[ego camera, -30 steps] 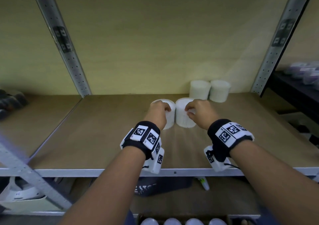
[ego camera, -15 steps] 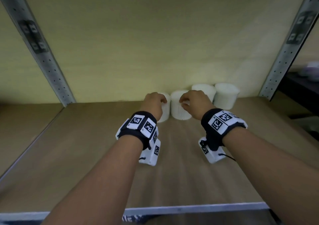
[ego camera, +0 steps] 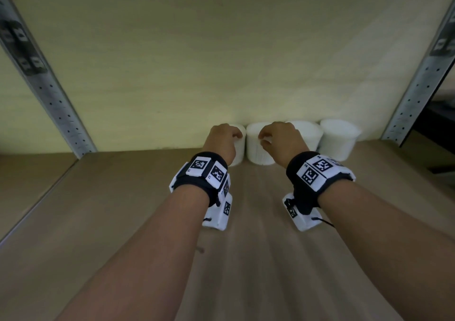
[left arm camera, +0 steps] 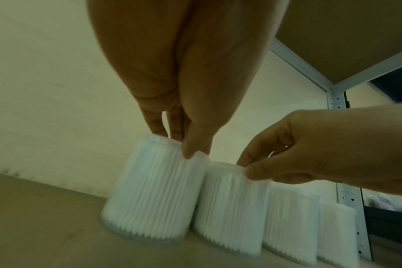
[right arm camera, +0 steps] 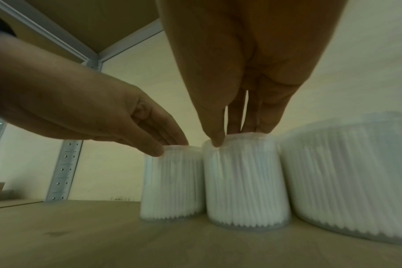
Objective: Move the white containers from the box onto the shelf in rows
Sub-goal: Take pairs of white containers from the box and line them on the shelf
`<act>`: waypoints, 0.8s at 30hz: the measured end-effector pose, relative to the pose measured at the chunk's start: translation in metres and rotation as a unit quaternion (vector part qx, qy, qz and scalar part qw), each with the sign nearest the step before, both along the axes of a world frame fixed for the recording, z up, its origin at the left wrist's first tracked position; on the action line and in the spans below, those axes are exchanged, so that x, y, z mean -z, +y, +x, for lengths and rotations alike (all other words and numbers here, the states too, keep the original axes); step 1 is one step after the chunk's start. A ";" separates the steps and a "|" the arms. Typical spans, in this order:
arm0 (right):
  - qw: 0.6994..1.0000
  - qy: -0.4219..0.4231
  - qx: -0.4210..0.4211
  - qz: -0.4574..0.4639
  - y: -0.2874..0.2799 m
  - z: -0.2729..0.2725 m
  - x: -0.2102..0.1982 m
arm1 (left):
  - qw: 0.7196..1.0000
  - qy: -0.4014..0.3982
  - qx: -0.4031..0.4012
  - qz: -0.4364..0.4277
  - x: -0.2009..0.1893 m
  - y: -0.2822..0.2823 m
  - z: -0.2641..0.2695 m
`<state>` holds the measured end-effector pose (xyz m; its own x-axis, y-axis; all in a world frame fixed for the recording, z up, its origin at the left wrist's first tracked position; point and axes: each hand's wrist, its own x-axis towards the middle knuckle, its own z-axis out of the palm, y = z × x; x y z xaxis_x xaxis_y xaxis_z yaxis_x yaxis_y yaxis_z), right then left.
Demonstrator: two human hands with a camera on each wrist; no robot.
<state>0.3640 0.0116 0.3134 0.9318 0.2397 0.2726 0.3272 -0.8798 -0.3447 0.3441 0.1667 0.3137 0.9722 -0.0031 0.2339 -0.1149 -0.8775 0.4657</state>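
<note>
Several white ribbed containers stand in one row along the back wall of the wooden shelf [ego camera: 123, 210]. My left hand [ego camera: 229, 136] pinches the top rim of the leftmost container [ego camera: 240, 149] with thumb and fingertips; the left wrist view shows that hand [left arm camera: 179, 145] on that container [left arm camera: 149, 195]. My right hand [ego camera: 270, 136] pinches the rim of the second container [ego camera: 256, 148], as the right wrist view shows with the hand [right arm camera: 232, 137] on the container [right arm camera: 243, 185]. Both bases sit at the board. Two more containers [ego camera: 310, 136] [ego camera: 338, 141] stand to the right, untouched.
Perforated metal uprights [ego camera: 49, 94] [ego camera: 418, 84] frame the bay on both sides. The pale back wall [ego camera: 221, 62] lies directly behind the row. Bare shelf board stretches left of the row and in front of it. Another shelf board [left arm camera: 344, 36] hangs overhead.
Both hands have carried their containers from mid-shelf back to the wall, into line with the two that stood there. My head has moved in closer.
</note>
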 end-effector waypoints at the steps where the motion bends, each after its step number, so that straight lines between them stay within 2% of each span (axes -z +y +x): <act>1: 1.000 0.000 0.000 0.002 -0.001 0.001 0.000 | 1.000 0.003 0.001 -0.004 -0.001 -0.001 0.001; 6: 1.000 0.005 -0.006 0.007 -0.003 0.000 0.002 | 1.000 0.012 0.001 -0.003 -0.007 -0.002 -0.004; 10: 0.998 0.057 -0.014 0.002 -0.005 -0.009 -0.005 | 0.994 0.071 0.031 0.073 -0.023 -0.007 -0.009; 13: 0.997 0.080 -0.017 0.008 -0.009 -0.028 -0.012 | 0.991 0.086 0.041 0.098 -0.037 -0.015 -0.020; 24: 0.998 0.059 -0.019 0.020 -0.064 -0.136 -0.052 | 0.995 0.055 0.052 0.060 -0.056 -0.048 -0.136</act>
